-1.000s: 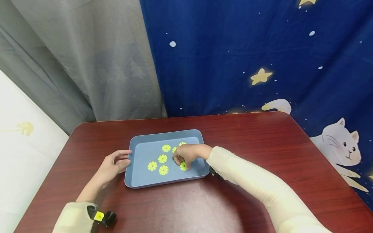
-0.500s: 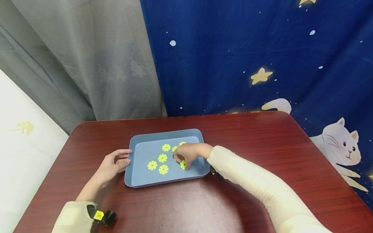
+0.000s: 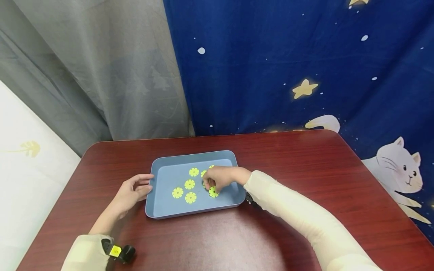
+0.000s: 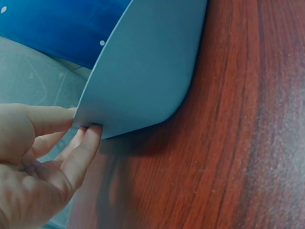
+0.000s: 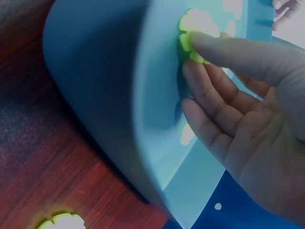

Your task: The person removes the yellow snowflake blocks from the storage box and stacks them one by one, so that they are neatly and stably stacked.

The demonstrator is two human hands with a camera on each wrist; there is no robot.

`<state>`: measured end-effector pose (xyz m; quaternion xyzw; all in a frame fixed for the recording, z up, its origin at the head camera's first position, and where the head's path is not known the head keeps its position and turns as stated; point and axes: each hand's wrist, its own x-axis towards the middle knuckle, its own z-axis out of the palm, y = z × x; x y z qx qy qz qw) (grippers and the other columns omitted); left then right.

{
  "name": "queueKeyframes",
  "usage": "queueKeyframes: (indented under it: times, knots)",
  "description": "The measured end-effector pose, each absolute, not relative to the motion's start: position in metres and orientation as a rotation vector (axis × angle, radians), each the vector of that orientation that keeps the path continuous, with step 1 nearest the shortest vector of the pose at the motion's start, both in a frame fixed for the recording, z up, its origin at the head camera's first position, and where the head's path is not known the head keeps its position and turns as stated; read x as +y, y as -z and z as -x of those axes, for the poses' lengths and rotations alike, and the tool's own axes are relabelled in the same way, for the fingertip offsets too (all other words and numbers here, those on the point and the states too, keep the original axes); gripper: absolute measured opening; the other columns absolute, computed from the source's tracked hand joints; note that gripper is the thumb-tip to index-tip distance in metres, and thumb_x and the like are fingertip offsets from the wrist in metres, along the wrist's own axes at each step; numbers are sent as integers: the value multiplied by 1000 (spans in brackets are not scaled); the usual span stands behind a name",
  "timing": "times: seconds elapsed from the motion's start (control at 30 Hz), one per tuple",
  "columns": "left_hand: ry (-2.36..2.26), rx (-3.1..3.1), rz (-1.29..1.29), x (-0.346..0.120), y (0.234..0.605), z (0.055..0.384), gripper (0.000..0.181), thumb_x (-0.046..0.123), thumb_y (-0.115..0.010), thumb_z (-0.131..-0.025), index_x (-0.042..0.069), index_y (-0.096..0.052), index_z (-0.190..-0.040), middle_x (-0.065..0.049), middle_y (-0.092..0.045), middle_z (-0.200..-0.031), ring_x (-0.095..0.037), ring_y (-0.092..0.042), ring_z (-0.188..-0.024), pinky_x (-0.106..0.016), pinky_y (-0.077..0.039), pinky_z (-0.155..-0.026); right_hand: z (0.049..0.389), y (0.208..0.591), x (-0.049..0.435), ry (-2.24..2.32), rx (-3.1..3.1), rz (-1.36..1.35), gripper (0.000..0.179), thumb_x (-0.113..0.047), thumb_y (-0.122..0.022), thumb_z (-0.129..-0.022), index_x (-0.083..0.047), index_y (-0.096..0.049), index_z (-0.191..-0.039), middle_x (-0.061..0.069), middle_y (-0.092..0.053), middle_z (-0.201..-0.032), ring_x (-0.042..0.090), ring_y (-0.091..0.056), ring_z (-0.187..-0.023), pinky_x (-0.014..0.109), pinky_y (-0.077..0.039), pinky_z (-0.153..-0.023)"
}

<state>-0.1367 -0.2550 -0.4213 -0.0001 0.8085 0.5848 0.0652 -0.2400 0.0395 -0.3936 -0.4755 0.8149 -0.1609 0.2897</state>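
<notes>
A blue-grey tray [image 3: 162, 173] on the table holds several yellow-green notched interlocking discs [image 3: 189, 184]. My left hand [image 3: 130, 194] touches the tray's left end with extended fingers. In the left wrist view, its fingertips [image 4: 90, 131] rest against the tray's outer wall [image 4: 143, 71]. Over the tray's right half, my right hand [image 3: 219, 177] pinches one interlocking disc [image 3: 214, 192]. The right wrist view shows the thumb laid across that disc [image 5: 198, 21], with the other fingers [image 5: 205, 90] bent behind and below it. Part of the far-right discs is hidden by this hand.
The dark red wooden table [image 3: 288, 158] extends around the tray. Another yellow-green disc [image 5: 62, 222] lies outside the tray, low in the right wrist view. Grey and blue curtains [image 3: 244, 75] hang behind the table's far edge.
The right thumb and fingers have shifted slightly at the disc, and more of the disc shows below the hand. The left hand and tray stay in place.
</notes>
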Motion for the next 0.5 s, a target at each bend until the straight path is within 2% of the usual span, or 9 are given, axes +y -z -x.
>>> queueKeyframes:
  times: [0.27, 0.5]
  knots:
    - [-1763, 2446, -11, -254, 421, 136, 44, 2, -55, -90, -7, -41, -130, -28, -45, -117, -22, -59, -95, -35, -52, -78, 242, 388, 43, 490, 2197, 1321, 27, 17, -57, -71, -3, -68, -85, 3, -63, -81, 5, -49, -67, 15, -42, -59]
    - [-1758, 2457, -2, -254, 422, 136, 43, 2, -56, -90, -7, -41, -130, -28, -46, -116, -20, -59, -95, -35, -52, -78, 241, 378, 47, 515, 2252, 1321, 24, 14, -58, -75, -3, -70, -86, 1, -66, -83, 4, -51, -69, 16, -44, -65]
